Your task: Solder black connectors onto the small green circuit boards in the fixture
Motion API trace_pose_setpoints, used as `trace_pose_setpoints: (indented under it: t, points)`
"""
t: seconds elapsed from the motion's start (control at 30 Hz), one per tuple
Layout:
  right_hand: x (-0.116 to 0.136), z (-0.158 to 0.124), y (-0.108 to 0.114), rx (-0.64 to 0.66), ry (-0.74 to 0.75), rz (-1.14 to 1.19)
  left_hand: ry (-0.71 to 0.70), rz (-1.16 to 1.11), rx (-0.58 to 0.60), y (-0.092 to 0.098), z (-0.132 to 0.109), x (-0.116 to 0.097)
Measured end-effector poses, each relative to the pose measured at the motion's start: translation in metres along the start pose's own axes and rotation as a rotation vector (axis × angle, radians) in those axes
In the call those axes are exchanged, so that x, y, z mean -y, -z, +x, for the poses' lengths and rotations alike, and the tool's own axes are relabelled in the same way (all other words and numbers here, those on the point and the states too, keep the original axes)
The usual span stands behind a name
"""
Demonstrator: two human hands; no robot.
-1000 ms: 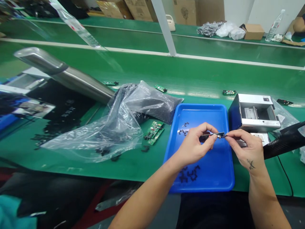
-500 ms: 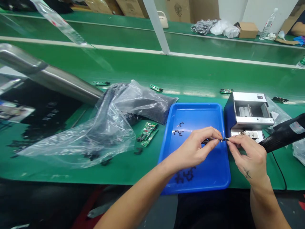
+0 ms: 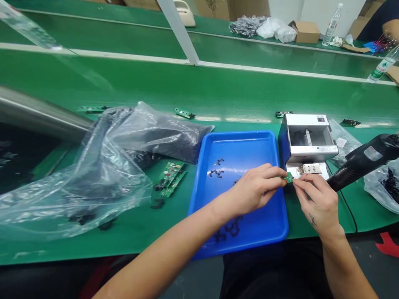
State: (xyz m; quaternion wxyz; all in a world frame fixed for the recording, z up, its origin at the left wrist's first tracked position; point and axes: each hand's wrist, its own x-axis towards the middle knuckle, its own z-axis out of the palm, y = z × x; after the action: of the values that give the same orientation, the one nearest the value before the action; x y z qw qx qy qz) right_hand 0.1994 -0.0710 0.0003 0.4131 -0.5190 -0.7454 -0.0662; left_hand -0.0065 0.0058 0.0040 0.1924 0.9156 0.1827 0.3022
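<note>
A small green circuit board is pinched between my two hands, over the right rim of the blue tray. My left hand closes on the board's left end, and its fingers hide that part. At the board's right end, the fingertips of my right hand are closed on its edge; whether they also grip a small part there I cannot make out. Small black plastic clips lie in the tray, with more clips near its front, partly behind my left forearm.
Just beyond my hands stands a silver machine. A black cylindrical tool slants in from the right. Left of the tray are stacked circuit boards, a black clip and a clear bag of black parts. A conveyor runs behind.
The view has shifted, so the bench appears further left. The circuit board, edge-on before, now shows its green face between my fingers. Both hands keep their pinch.
</note>
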Motion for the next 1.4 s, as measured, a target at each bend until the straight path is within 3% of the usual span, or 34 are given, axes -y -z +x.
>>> trace_pose_setpoints:
  t: [0.1, 0.2, 0.27, 0.3, 0.4, 0.5, 0.67, 0.83, 0.93, 1.03, 1.17, 1.4]
  points:
    - [0.002, -0.002, 0.012, -0.109, 0.021, 0.034, -0.025, 0.134, 0.048, 0.000, -0.004, -0.001]
    - [-0.004, -0.001, 0.028, -0.461, -0.017, 0.023, -0.025, 0.186, 0.080, -0.001, -0.006, -0.002]
    - [-0.016, 0.002, 0.035, -0.629, -0.190, 0.057, -0.022, 0.203, 0.083, -0.002, -0.007, -0.002]
    - [-0.023, 0.005, 0.036, -0.629, -0.315, 0.123, -0.019, 0.213, 0.080, -0.002, -0.008, -0.002]
    - [-0.042, 0.011, 0.034, -0.445, -0.624, 0.409, -0.012, 0.248, 0.071, -0.002, -0.008, -0.003]
    - [-0.050, 0.013, 0.033, -0.347, -0.666, 0.572, -0.022, 0.281, 0.074, -0.002, -0.008, -0.002]
    - [-0.044, 0.013, 0.048, -0.197, -0.573, 0.998, -0.048, 0.284, 0.057, -0.003, -0.007, -0.001]
    - [-0.038, 0.023, 0.061, -0.019, -0.457, 1.058, -0.059, 0.235, 0.019, -0.004, -0.006, 0.001]
    - [-0.025, 0.045, 0.067, -0.069, -0.383, 0.985, -0.076, 0.240, -0.002, -0.004, -0.005, 0.002]
    - [-0.002, 0.074, 0.070, -0.201, -0.323, 0.912, -0.067, 0.246, -0.002, -0.003, -0.004, 0.002]
    - [0.021, 0.100, 0.060, -0.345, -0.291, 0.770, -0.058, 0.233, 0.013, -0.003, -0.005, 0.002]
    - [-0.006, 0.088, 0.037, -0.186, -0.157, 0.857, -0.072, 0.266, 0.019, -0.004, -0.005, 0.002]
